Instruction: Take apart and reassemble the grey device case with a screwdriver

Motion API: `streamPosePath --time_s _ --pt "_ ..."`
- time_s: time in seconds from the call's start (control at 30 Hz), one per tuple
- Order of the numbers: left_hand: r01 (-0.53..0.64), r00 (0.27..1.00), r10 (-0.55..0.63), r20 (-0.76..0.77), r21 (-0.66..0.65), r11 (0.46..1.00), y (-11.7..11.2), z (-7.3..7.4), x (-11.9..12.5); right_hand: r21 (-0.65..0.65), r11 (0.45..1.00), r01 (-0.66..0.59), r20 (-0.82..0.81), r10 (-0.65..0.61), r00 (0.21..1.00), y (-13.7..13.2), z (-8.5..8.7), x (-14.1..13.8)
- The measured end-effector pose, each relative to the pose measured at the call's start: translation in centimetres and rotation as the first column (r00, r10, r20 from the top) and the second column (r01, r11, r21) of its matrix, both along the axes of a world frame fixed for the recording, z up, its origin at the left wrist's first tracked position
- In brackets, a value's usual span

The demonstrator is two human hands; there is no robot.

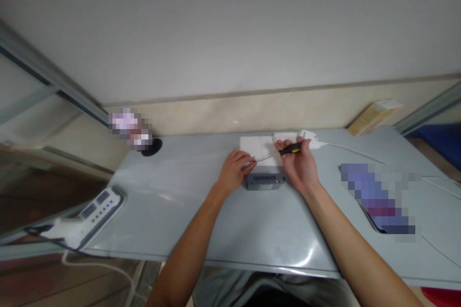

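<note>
In my right hand (pixel 301 167) is a screwdriver (pixel 290 149) with a black and yellow handle, its shaft pointing left. The palm is turned partly up and the fingers are closed round the handle. My left hand (pixel 235 171) has thumb and fingers pinched together at the shaft's far end; whatever small thing they hold there is too small to tell. Just below the screwdriver, between both hands, a dark grey box (pixel 265 183) with a row of vent slots stands on the table. White paper or a white sheet (pixel 251 144) lies behind it.
A white power strip (pixel 314 139) with a cable lies behind my right hand. Right of it is a blurred-out phone (pixel 376 201). A yellowish carton (pixel 374 117) leans at the back right. At the left edge of the grey table (pixel 180 230) sits another white power strip (pixel 94 218).
</note>
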State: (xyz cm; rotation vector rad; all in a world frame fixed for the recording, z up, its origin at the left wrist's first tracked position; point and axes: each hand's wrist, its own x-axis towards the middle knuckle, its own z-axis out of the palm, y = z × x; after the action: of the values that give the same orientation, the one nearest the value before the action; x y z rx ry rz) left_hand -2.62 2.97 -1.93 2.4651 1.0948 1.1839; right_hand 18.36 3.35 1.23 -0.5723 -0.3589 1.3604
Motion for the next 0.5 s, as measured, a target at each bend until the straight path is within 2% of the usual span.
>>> streamPosePath --time_s 0.2,0.5 --pt "-0.010 1.000 0.011 -0.024 0.034 0.999 -0.11 0.40 -0.10 0.044 0.999 -0.027 0.021 0.026 0.999 -0.21 0.12 -0.28" --pt "0.007 0.998 -0.003 -0.056 0.066 0.998 -0.20 0.50 -0.12 0.067 0.998 -0.004 0.063 0.000 0.998 -0.51 0.53 -0.35"
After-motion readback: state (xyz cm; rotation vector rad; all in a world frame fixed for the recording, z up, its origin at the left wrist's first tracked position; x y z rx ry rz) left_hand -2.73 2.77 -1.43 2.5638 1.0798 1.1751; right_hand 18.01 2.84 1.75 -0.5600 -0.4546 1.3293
